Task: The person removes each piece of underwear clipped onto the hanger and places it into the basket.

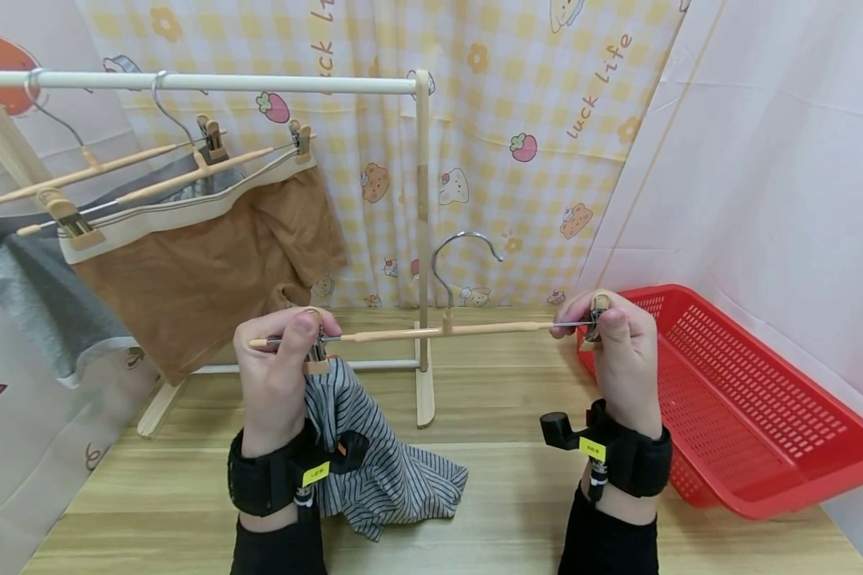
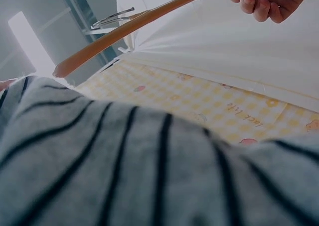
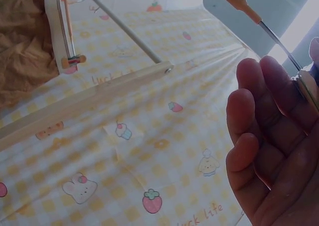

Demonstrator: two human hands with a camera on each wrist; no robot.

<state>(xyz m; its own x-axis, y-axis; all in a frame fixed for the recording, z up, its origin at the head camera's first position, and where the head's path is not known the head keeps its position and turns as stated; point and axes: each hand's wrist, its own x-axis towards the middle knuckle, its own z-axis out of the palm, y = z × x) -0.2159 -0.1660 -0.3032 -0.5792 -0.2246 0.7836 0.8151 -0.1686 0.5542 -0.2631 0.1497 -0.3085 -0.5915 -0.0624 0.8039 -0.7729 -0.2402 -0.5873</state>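
A wooden clip hanger (image 1: 442,329) with a metal hook is held level above the table between both hands. My left hand (image 1: 282,351) pinches the left clip (image 1: 317,356), from which a grey striped garment (image 1: 377,455) hangs down onto the table. My right hand (image 1: 614,345) pinches the right clip (image 1: 598,313) at the hanger's other end. In the left wrist view the striped garment (image 2: 139,171) fills the lower frame, with the hanger bar (image 2: 134,24) above. The right wrist view shows my fingers (image 3: 271,136) beside the hanger's metal rod (image 3: 279,44).
A white clothes rail (image 1: 208,81) on a wooden stand (image 1: 423,239) carries other clip hangers with brown shorts (image 1: 208,271) and a grey garment (image 1: 36,295). A red plastic basket (image 1: 733,399) sits at the right. Patterned curtain behind; wooden tabletop (image 1: 511,479) below.
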